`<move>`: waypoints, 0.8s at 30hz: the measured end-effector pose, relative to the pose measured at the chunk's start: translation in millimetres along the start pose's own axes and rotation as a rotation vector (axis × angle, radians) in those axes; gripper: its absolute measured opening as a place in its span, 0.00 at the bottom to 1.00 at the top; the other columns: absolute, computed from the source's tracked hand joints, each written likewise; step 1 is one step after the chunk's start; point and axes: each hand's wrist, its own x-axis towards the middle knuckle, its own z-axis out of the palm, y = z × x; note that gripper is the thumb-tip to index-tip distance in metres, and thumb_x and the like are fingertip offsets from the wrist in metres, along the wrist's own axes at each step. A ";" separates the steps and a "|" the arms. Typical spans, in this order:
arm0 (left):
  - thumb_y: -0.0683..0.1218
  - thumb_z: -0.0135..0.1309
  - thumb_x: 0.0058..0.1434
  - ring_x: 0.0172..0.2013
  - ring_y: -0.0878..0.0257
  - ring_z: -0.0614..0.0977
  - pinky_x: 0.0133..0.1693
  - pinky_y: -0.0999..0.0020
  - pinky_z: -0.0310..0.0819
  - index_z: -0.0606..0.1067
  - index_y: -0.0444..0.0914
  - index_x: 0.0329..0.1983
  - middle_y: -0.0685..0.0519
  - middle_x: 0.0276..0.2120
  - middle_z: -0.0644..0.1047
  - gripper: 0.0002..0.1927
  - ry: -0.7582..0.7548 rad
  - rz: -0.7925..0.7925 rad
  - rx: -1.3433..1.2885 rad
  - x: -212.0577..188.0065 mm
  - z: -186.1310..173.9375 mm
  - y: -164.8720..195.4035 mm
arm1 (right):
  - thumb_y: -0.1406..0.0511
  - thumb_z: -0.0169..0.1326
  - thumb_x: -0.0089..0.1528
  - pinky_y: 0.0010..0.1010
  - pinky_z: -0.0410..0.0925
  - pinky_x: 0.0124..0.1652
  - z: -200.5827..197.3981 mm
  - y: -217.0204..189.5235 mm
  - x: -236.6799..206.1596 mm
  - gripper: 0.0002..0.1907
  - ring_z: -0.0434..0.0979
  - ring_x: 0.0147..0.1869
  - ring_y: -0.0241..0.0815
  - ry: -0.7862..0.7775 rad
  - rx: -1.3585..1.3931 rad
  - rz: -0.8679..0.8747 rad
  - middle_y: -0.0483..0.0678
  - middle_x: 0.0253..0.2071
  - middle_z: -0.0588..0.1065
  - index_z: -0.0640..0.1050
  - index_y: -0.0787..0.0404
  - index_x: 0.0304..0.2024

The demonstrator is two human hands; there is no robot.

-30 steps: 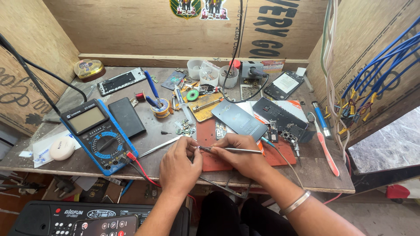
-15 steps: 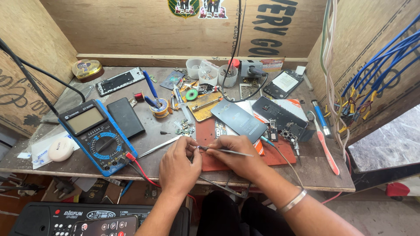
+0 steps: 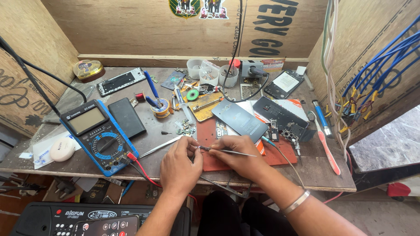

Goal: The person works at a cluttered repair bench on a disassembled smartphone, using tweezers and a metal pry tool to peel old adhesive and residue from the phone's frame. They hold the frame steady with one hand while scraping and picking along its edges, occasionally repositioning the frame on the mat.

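My left hand [image 3: 180,164] and my right hand [image 3: 238,154] meet over the front edge of a red work mat [image 3: 280,156]. The right hand holds thin metal tweezers [image 3: 232,151], whose tips point left toward the left hand's fingertips. The left hand pinches a tiny part at those tips; the part is too small to make out. A second pair of tweezers [image 3: 164,146] lies on the bench just left of the left hand.
A blue multimeter [image 3: 98,136] with red and black leads sits at the left beside a black phone [image 3: 127,117]. Opened phones [image 3: 280,116], a dark back cover [image 3: 239,120], small cups [image 3: 212,74], a solder spool [image 3: 162,109] and a toothbrush [image 3: 326,148] crowd the bench. Blue wires [image 3: 376,70] hang at the right.
Both hands stay together at the mat's front edge; the tweezers have shifted only slightly.
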 end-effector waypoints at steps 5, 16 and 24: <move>0.44 0.57 0.56 0.31 0.57 0.83 0.36 0.57 0.75 0.75 0.41 0.37 0.54 0.26 0.80 0.07 -0.002 -0.001 -0.004 -1.1 0.1 1.1 | 0.66 0.64 0.59 0.26 0.72 0.34 -5.6 2.1 -1.0 0.08 0.80 0.34 0.30 -0.018 0.037 0.112 0.47 0.32 0.84 0.84 0.66 0.36; 0.45 0.57 0.56 0.31 0.56 0.83 0.36 0.57 0.74 0.75 0.41 0.37 0.54 0.26 0.80 0.06 -0.011 -0.007 -0.003 -1.6 0.6 0.8 | 0.66 0.66 0.57 0.26 0.73 0.35 -2.8 0.6 2.2 0.08 0.82 0.35 0.30 -0.014 -0.058 0.060 0.47 0.32 0.84 0.84 0.66 0.35; 0.44 0.57 0.56 0.31 0.56 0.83 0.37 0.57 0.74 0.75 0.41 0.37 0.54 0.27 0.81 0.07 -0.001 -0.007 -0.009 -1.1 0.6 0.6 | 0.66 0.65 0.58 0.26 0.73 0.34 -6.3 -2.0 -0.7 0.07 0.82 0.34 0.30 -0.002 -0.017 0.077 0.46 0.31 0.84 0.85 0.65 0.35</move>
